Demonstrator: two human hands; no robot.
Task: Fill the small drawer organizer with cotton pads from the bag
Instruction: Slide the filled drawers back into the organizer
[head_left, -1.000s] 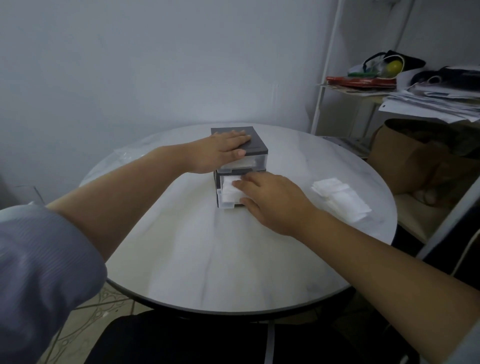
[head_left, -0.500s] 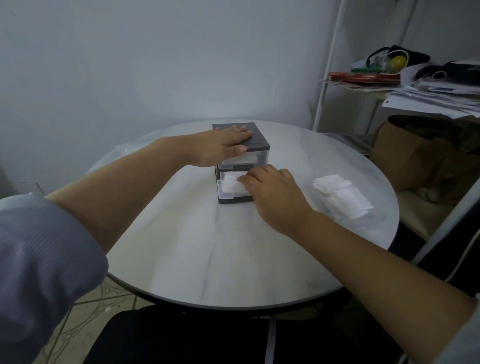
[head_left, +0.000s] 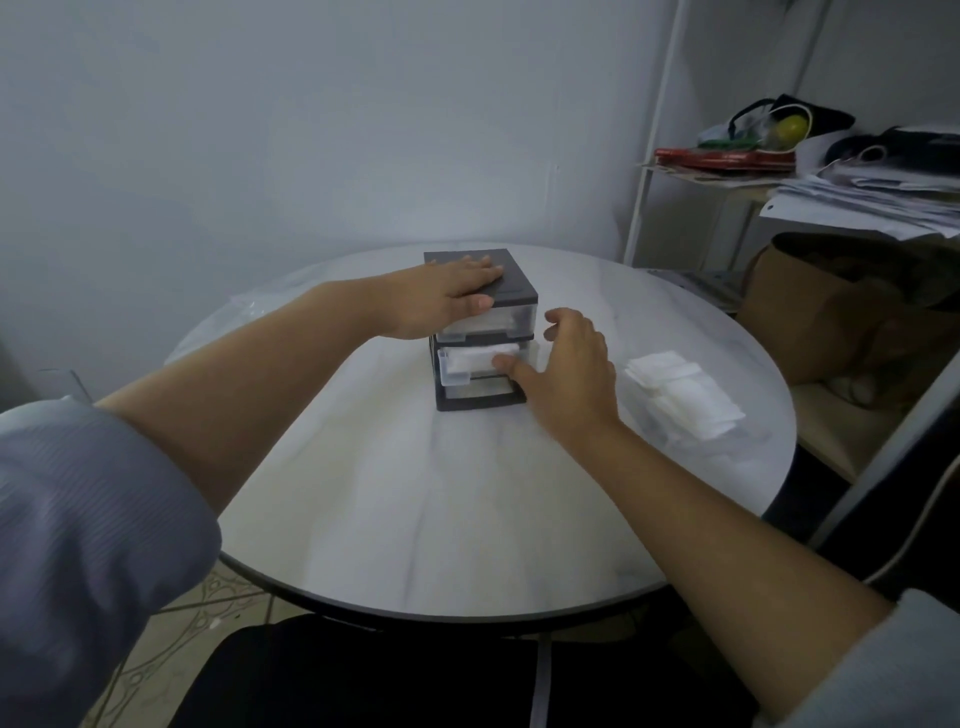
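Home rm: round marble table, paper-cluttered shelf

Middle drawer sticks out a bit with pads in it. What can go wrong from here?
1. The cotton pads fill the middle drawer to its top edge; pushed in, they may snag on the organizer frame.
2. The right hand touches the drawer near its right end only, so it might skew and jam, though the left hand steadies the top.
3. The loose pile lies near the table edge; a sweeping forearm could knock it off.

head view | worn high, faces forward-down; close over round table — both forearms enter
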